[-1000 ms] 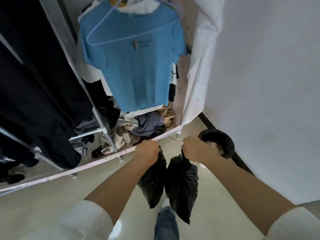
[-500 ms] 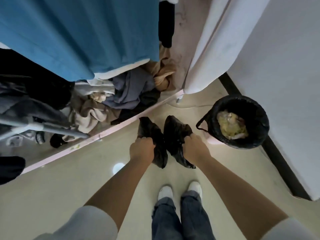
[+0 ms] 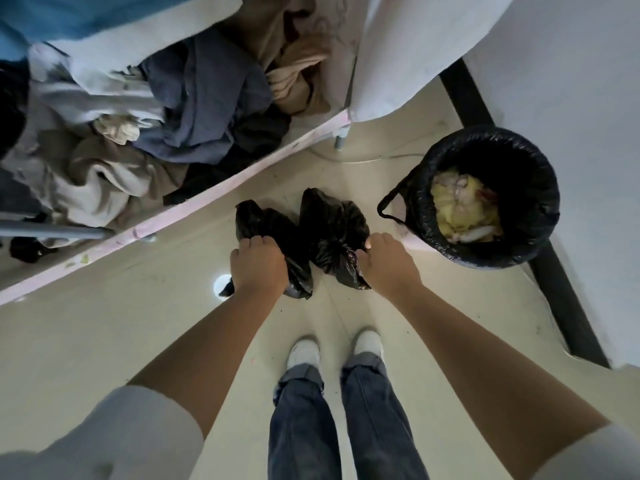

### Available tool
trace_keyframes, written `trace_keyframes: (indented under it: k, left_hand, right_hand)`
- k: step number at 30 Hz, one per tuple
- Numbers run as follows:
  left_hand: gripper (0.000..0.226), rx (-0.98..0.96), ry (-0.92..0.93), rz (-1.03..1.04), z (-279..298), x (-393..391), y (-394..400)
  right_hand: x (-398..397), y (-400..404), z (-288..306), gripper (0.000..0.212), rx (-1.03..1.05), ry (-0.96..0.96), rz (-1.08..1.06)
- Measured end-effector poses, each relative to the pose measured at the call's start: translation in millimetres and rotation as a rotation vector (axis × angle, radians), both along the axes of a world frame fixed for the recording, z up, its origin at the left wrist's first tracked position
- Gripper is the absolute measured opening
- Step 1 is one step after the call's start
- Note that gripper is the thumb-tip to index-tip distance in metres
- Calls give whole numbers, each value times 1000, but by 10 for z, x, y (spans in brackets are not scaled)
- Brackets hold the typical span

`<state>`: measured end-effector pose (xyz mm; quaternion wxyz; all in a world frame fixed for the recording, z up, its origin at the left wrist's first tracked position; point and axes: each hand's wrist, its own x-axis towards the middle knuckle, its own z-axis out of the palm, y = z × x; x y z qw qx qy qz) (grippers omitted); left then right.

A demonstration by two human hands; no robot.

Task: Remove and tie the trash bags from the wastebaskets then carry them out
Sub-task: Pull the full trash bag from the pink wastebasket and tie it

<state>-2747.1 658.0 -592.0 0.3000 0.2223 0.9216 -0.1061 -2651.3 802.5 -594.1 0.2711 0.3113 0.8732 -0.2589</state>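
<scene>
Two tied black trash bags are shown at floor level, side by side and touching, directly ahead of the person's white shoes (image 3: 334, 348). The left bag (image 3: 266, 230) is gripped at its gathered neck by the left hand (image 3: 258, 268), which is clenched into a fist; the right bag (image 3: 334, 230) is gripped at its knotted neck by the right hand (image 3: 389, 268), likewise closed around the plastic. Whether the bags rest on the floor (image 3: 138, 323) or hang just above it cannot be told. Near the right bag, against the wall (image 3: 571, 98), a wastebasket (image 3: 433, 209) is seen lined with a black bag whose loop handle (image 3: 388, 206) projects toward the held bags; yellowish waste (image 3: 464, 209) lies inside, and this liner is neither removed nor tied. A heap of clothing (image 3: 156, 116) is contained behind a pink rail (image 3: 207, 202) beyond the bags. The step in hand is judged to be the setting down of the two finished bags so that the third can be dealt with. The next move is judged to require that both fists be released, the liner's rim be peeled off the basket, its handles be drawn together and knotted, and all three bags be collected for carrying out.
</scene>
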Motion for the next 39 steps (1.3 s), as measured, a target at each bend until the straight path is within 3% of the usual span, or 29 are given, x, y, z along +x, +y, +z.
trace_keyframes:
  k: [8, 15, 23, 29, 34, 39]
  left_hand:
    - [33, 145, -39, -82, 419, 874, 699]
    - [40, 158, -18, 17, 179, 1773, 1504]
    - [55, 399, 70, -71, -653, 2176, 2104]
    - [40, 854, 382, -110, -1550, 2186, 2168]
    - [28, 1102, 499, -228, -1854, 1811, 2157]
    - [30, 1171, 481, -363, -1909, 1630, 2145]
  right_hand:
    - [879, 959, 484, 31, 153, -160, 67]
    - [1644, 1767, 291, 36, 233, -135, 241]
    - [1999, 2107, -640, 50, 263, 89, 402]
    - [1924, 2206, -1327, 37, 384, 666, 415]
    - [1709, 2424, -1354, 32, 209, 392, 688]
    - [1513, 2516, -1262, 34, 44, 228, 700]
